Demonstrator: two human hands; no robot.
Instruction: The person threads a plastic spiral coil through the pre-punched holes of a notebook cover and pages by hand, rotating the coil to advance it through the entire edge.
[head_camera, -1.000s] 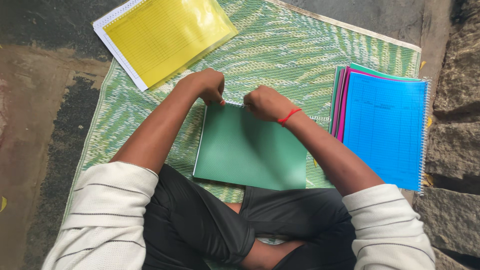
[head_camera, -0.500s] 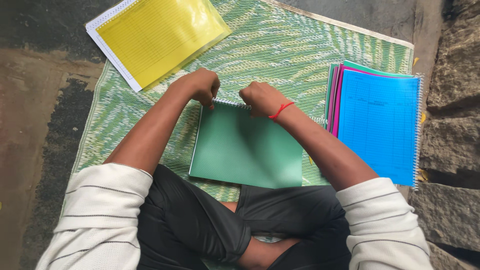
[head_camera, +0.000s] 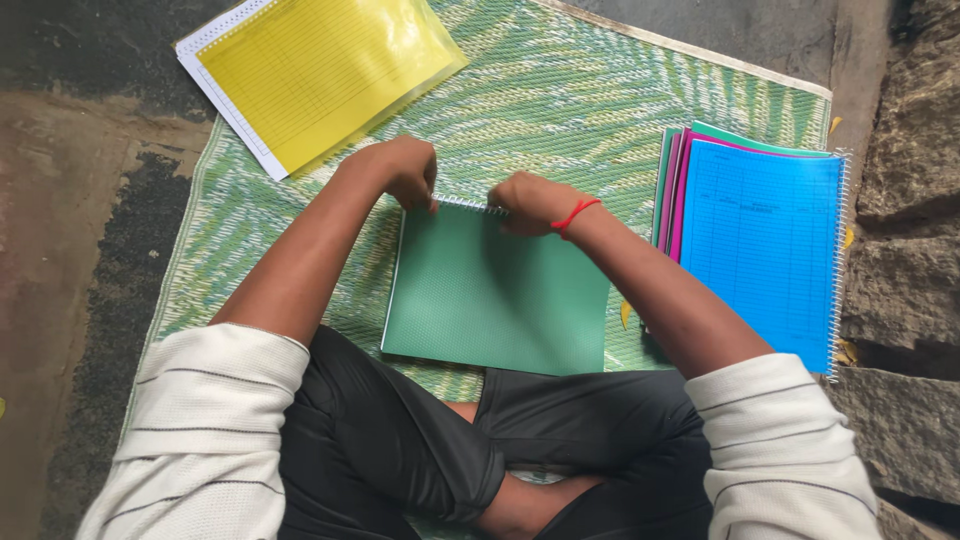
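A green spiral notebook (head_camera: 495, 295) lies closed on the woven green mat (head_camera: 560, 100) in front of my crossed legs. My left hand (head_camera: 400, 170) is curled at the notebook's top left corner, fingers touching the wire spiral. My right hand (head_camera: 535, 200), with a red thread around the wrist, is closed over the spiral along the top edge. What my fingertips pinch is hidden beneath the hands.
A yellow-covered spiral notebook (head_camera: 310, 75) lies at the mat's far left corner, partly on the bare floor. A stack of notebooks topped by a blue cover (head_camera: 765, 245) lies at the right. Rough stone blocks (head_camera: 905, 250) border the right side.
Both hands stay at the green notebook's top spiral with only slight shifts. The view has drifted a little.
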